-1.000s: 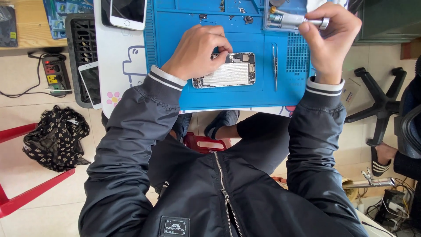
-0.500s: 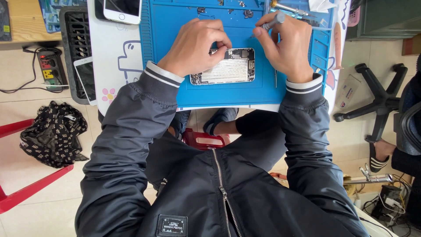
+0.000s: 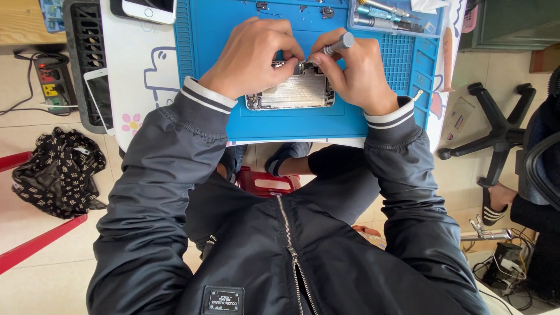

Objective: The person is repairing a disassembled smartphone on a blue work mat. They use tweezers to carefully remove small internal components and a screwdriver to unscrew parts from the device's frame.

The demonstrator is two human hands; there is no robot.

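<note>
Well left of the grip, a white smartphone point(image 3: 149, 9) lies at the table's far edge, and another phone point(image 3: 100, 99) rests on a black tray point(image 3: 79, 52) beside a power strip point(image 3: 49, 81) on the floor. Below that, a patterned black bag point(image 3: 55, 172) sits on a red stool point(image 3: 35, 248). Far right of the grip stands a black chair base point(image 3: 496, 134), and spare metal drivers point(image 3: 379, 17) lie just above and right.

A pale tiled floor point(image 3: 41, 280) in even daylight. At nine o'clock lies a black patterned bag point(image 3: 55, 172) beside a red frame point(image 3: 35, 248). At three o'clock stands a black swivel-chair base point(image 3: 496, 131). The white table point(image 3: 146, 70) spans twelve o'clock; a power strip point(image 3: 49, 79) sits at ten.
</note>
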